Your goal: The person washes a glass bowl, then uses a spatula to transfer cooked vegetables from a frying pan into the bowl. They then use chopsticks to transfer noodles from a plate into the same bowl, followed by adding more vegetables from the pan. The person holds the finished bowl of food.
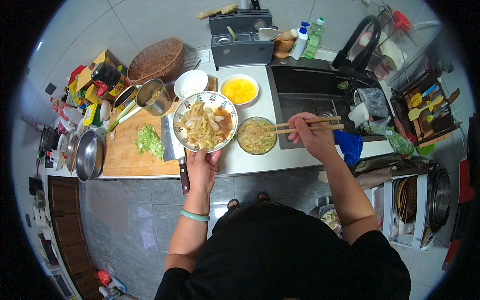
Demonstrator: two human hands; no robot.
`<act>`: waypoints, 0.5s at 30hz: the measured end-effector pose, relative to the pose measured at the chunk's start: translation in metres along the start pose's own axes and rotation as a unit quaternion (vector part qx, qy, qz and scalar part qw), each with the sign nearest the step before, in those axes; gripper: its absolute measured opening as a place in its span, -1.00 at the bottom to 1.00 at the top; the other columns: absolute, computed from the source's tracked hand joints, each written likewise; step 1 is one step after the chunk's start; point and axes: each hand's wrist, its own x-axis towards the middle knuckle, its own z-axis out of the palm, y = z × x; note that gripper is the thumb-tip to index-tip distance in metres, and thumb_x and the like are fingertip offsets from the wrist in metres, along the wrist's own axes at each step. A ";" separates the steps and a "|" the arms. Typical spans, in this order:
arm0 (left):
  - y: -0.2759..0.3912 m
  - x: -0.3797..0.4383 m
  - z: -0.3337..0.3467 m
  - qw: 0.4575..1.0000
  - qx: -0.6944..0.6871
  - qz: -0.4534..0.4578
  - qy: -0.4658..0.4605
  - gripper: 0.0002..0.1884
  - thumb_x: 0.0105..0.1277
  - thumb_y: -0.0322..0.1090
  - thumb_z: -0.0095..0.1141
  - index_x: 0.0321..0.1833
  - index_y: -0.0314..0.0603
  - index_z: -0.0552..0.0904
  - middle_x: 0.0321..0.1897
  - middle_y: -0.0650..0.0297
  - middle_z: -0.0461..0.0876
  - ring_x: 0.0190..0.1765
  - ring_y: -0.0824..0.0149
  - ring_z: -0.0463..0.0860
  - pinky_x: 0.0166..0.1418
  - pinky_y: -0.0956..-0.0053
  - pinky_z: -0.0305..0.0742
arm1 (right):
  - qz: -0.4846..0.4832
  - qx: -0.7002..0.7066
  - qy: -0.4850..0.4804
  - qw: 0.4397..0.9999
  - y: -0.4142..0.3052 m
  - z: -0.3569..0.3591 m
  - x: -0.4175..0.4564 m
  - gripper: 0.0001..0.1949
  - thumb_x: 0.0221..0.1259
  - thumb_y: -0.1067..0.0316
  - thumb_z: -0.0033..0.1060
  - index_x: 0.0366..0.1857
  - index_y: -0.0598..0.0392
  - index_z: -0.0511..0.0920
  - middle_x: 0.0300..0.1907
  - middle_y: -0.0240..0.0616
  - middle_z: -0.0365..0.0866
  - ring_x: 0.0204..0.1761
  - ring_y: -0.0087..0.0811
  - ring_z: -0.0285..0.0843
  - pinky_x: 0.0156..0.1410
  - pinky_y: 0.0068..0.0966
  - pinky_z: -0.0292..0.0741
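Note:
My left hand (pixel 202 167) grips the near rim of a patterned white plate (pixel 179 133), thumb on top. Cooked cabbage (pixel 200 125) in brown sauce fills much of it, and the plate is held above the cutting board's right side. A pair of wooden chopsticks (pixel 311 125) is held in my right hand (pixel 309 137). Their tips reach over a glass bowl (pixel 258 153) of shredded greens and pale strands (pixel 257 137). Partly behind the plate lies a cleaver (pixel 171 150), its dark handle past the counter edge. Chopped green vegetable (pixel 149 140) is heaped on the wooden cutting board (pixel 122 163).
A bowl of egg yolks (pixel 239 90) and a white bowl (pixel 191 83) stand behind the plate. A metal pot (pixel 153 99) and steel basin (pixel 89 155) are leftward. The black sink (pixel 300 80) lies right, near a blue cloth (pixel 348 146). A knife block (pixel 242 48) stands against the wall.

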 end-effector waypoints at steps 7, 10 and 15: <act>0.001 0.000 0.006 1.000 0.000 0.000 0.007 -0.73 0.33 -0.52 -0.17 0.08 -0.34 0.38 -0.06 0.09 0.53 -0.19 0.32 0.64 -0.14 0.54 0.66 | -0.059 -0.092 -0.013 0.994 0.028 0.022 0.023 -0.79 0.37 0.28 -0.06 -0.22 0.18 0.55 -0.36 -0.31 0.59 -0.41 -0.65 0.55 -0.31 -0.70 0.52; 0.002 -0.003 0.007 1.000 0.012 -0.001 0.009 -0.71 0.32 -0.50 -0.16 0.09 -0.36 0.36 -0.04 0.11 0.53 -0.13 0.28 0.62 -0.06 0.45 0.65 | -0.064 -0.085 -0.034 0.994 0.022 0.024 0.025 -0.79 0.36 0.28 -0.06 -0.22 0.17 0.55 -0.39 -0.31 0.59 -0.43 -0.65 0.53 -0.28 -0.69 0.52; -0.001 -0.001 0.001 1.000 0.015 0.003 0.010 -0.72 0.30 -0.51 -0.17 0.07 -0.38 0.37 -0.05 0.09 0.54 -0.11 0.24 0.63 -0.09 0.46 0.66 | -0.035 -0.030 -0.032 0.998 0.010 0.012 0.011 -0.80 0.34 0.28 -0.04 -0.25 0.16 0.56 -0.45 -0.30 0.60 -0.42 -0.61 0.57 -0.33 -0.66 0.53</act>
